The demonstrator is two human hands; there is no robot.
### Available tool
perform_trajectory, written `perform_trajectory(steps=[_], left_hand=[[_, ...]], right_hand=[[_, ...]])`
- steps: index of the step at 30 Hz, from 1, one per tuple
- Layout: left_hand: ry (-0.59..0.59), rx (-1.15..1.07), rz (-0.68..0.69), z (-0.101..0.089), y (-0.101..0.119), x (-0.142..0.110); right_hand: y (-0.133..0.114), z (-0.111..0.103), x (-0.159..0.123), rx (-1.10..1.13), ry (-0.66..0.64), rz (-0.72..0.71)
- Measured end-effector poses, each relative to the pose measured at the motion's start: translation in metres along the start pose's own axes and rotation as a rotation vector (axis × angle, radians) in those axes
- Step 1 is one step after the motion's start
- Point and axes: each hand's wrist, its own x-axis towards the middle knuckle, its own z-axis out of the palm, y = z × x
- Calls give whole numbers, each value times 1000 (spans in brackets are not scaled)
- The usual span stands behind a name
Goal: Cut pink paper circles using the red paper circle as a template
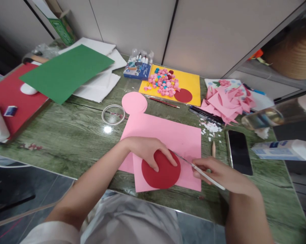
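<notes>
On the table, pink paper sheets (186, 139) lie overlapping, with a dark red paper circle (165, 178) on the top one. My left hand (148, 150) rests on the circle, fingers spread, pressing it against the pink sheet. In my right hand (211, 169) is a slim white utility knife (210, 178). Its thin metal blade points left along the circle's upper right edge. Whether the tip touches the paper cannot be made out. Two stacked pink paper circles (134, 102) lie beyond the sheets, beside a roll of tape (113, 114).
A yellow sheet (191, 79) carries small coloured balls (165, 83) and a red circle. Pink paper scraps (226, 101), white bits (211, 127) and a phone (239, 152) lie to the right. Green paper (69, 71) and a marker box (137, 69) are at the back.
</notes>
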Motion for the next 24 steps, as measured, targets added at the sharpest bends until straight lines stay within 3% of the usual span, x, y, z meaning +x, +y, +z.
perform_trajectory(steps=[15, 21, 24], left_hand=[[-16, -9, -2, 0, -1, 1], [113, 28, -11, -7, 4, -10], [215, 54, -6, -12, 7, -17]], right_hand=[[2, 0, 0, -15, -2, 1], [13, -15, -21, 31, 41, 66], [18, -20, -21, 62, 187, 101]])
